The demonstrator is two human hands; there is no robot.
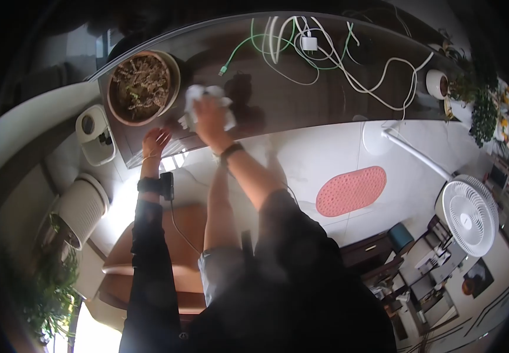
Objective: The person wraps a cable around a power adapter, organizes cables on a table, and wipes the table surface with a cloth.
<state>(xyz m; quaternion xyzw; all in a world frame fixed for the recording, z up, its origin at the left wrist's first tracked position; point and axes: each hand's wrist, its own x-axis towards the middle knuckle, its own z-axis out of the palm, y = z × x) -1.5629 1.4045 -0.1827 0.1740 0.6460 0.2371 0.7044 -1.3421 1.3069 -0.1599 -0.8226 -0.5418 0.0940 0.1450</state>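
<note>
My right hand (209, 120) presses a crumpled white cloth (228, 117) against the dark glossy tabletop (254, 106), right of a round pot (139, 88) of dry, brownish plants. Lower left of it, my left hand (156, 141) is near the table's front edge, below the pot; its fingers are partly curled and slightly blurred, and nothing shows in them. Beyond the cloth, a green cable (224, 70) ends on the tabletop.
White cables and a charger (309, 43) lie along the table's back. A small white pot (436, 84) stands at the right end. On the floor are a pink mat (351, 191), a white fan (469, 216), a bin (96, 135) and a brown seat (148, 253).
</note>
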